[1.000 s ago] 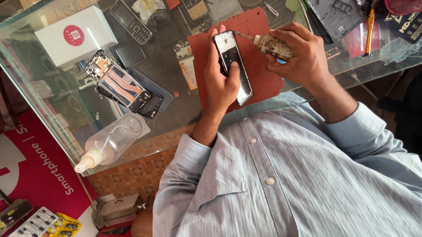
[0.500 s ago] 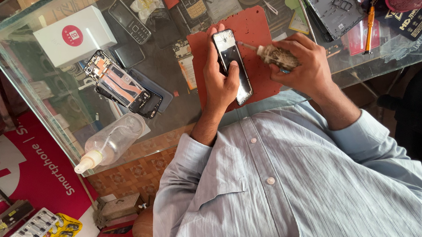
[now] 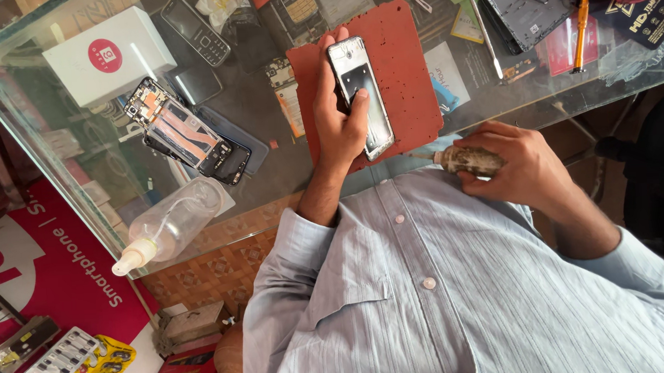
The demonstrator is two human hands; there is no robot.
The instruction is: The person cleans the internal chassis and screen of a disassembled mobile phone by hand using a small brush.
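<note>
Glass tabletop, cluttered with phone parts, carries a red mat. Over it, the left hand grips a phone; the right hand, near the shirt, clasps a small bottle.

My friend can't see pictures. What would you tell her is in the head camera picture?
A person in a striped shirt holds a phone in the left hand over a red mat on a glass table, thumb on its screen. The right hand grips a small grimy tube near the chest. An opened phone, a white box and a plastic bottle lie nearby.
</note>
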